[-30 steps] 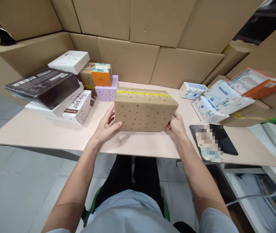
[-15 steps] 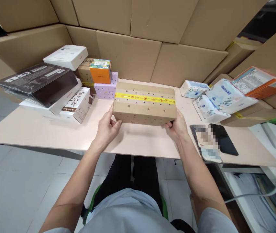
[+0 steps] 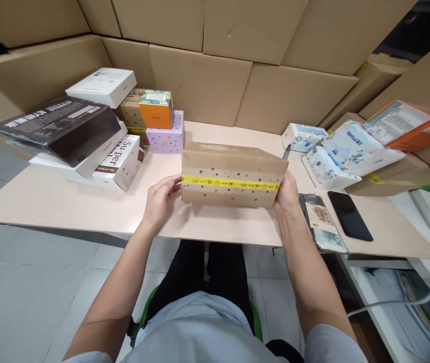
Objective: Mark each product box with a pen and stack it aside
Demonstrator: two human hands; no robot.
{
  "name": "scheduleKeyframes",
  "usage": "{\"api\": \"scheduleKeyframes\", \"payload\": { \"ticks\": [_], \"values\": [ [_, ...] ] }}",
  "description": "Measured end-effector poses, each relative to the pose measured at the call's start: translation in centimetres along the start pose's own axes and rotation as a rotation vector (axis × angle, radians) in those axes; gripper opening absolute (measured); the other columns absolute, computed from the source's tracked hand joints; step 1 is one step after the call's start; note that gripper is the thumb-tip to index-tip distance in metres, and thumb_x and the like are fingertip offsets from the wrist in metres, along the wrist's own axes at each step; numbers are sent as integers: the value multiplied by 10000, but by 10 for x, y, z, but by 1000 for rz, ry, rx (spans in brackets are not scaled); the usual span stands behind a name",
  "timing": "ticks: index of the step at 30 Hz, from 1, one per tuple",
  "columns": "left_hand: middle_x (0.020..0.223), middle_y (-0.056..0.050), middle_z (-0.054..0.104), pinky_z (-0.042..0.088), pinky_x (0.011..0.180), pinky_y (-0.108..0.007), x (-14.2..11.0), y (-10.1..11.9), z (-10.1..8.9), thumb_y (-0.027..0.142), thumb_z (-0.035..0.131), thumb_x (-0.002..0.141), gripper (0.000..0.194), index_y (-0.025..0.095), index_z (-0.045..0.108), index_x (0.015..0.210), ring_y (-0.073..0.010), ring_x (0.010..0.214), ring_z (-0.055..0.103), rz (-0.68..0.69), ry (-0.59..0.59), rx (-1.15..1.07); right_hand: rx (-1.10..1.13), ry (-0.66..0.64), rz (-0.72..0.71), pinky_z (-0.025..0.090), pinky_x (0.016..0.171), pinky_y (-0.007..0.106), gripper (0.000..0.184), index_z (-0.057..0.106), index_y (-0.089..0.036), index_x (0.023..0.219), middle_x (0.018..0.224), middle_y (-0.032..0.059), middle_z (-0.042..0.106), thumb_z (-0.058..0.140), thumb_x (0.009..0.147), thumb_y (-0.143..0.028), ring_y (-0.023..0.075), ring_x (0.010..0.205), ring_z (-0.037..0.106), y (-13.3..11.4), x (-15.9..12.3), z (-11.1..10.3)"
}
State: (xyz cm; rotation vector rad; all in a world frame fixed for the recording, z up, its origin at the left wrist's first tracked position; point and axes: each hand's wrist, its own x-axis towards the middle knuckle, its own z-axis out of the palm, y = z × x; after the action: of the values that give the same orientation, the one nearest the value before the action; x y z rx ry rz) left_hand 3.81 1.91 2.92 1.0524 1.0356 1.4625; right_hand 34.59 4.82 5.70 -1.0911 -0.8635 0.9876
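Note:
A brown cardboard box (image 3: 233, 194) is held in front of me above the near part of the table. Its face with small hand-drawn circles and a yellow printed tape strip is turned towards me. My left hand (image 3: 162, 200) presses against the left end, fingers partly hidden behind it. Around the right end is my right hand (image 3: 287, 192), its fingers mostly out of sight. A dark pen (image 3: 287, 150) sticks up beside the box's top right corner, seemingly from my right hand; its lower part is hidden.
White and dark boxes (image 3: 82, 133) are stacked at the left, near an orange box (image 3: 157, 116) on a purple box (image 3: 165, 138). Tissue packs (image 3: 358, 146), a black phone (image 3: 350, 216) and a banknote (image 3: 326, 224) lie right. Cardboard panels (image 3: 195, 85) wall the back.
The box has tipped, so its taped top now faces me, and it has shifted slightly right. A pen has come into sight by its right corner.

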Motion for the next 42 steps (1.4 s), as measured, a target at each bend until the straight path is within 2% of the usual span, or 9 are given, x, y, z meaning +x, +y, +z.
{"api": "scheduleKeyframes", "payload": {
  "ticks": [5, 9, 13, 22, 26, 30, 33, 38, 42],
  "values": [
    [1004, -101, 790, 601, 936, -434, -8, 0, 2, 661, 558, 961, 495, 200, 717, 877, -264, 987, 744, 72, -46, 107, 62, 56, -2, 536, 618, 295, 431, 563, -231, 778, 725, -32, 633, 795, 746, -593, 149, 647, 630, 0, -3, 2],
    [1107, -97, 757, 580, 886, -404, -13, -1, 7, 754, 556, 922, 577, 222, 661, 1120, -237, 969, 720, 79, -55, 157, 2, 57, -32, 544, 648, 302, 430, 626, -218, 843, 823, 6, 697, 774, 774, -616, 169, 729, 677, 2, -4, 3],
    [1339, -119, 665, 547, 948, -408, -14, -4, 13, 715, 603, 914, 670, 265, 542, 1407, -261, 1147, 669, 108, -50, 225, -16, 67, -38, 546, 660, 300, 465, 632, -212, 848, 867, 22, 721, 779, 755, -644, 172, 752, 687, 3, -3, 4],
    [1468, -122, 601, 488, 1091, -448, -13, -3, 19, 587, 577, 976, 562, 260, 555, 1432, -307, 1374, 556, 172, -102, 231, -35, 72, -51, 545, 652, 285, 467, 626, -220, 844, 938, 36, 744, 738, 781, -669, 165, 775, 687, 1, -6, 5],
    [1434, -119, 619, 492, 1094, -458, -13, -6, 19, 594, 586, 969, 558, 267, 570, 1420, -307, 1348, 574, 168, -86, 220, -100, 122, -53, 428, 492, 251, 497, 668, -211, 921, 862, 18, 709, 597, 863, -699, 104, 562, 575, 0, 2, -3],
    [1400, -138, 609, 510, 1056, -479, -14, -10, 19, 639, 575, 960, 643, 279, 503, 1487, -308, 1278, 602, 152, -42, 264, -22, 159, -118, 288, 420, 217, 418, 630, -299, 1192, 763, -60, 673, 707, 807, -444, 52, 415, 374, -13, 11, -17],
    [1493, -145, 509, 485, 1090, -508, -17, -14, 19, 653, 537, 972, 678, 318, 429, 1551, -318, 1341, 540, 334, 11, 401, 84, 76, -161, 376, 483, 225, 350, 640, -349, 1156, 807, -60, 693, 707, 813, -346, 60, 459, 430, -37, 7, -21],
    [1534, -98, 441, 330, 1227, -584, -24, -20, 20, 554, 631, 926, 503, 336, 618, 1379, -381, 1485, 378, 884, 74, 672, -27, -195, -202, 533, 667, 367, 460, 678, -362, 1176, 1288, 56, 710, 454, 952, -696, 202, 800, 688, -79, -16, -8],
    [1359, -83, 639, 224, 1250, -619, -30, -26, 24, 519, 695, 869, 475, 348, 677, 1312, -416, 1458, 408, 878, -21, 807, -74, -229, -277, 529, 613, 331, 424, 671, -334, 1095, 1054, 37, 768, 678, 856, -683, 192, 714, 685, -81, -23, 26]
  ]
}}
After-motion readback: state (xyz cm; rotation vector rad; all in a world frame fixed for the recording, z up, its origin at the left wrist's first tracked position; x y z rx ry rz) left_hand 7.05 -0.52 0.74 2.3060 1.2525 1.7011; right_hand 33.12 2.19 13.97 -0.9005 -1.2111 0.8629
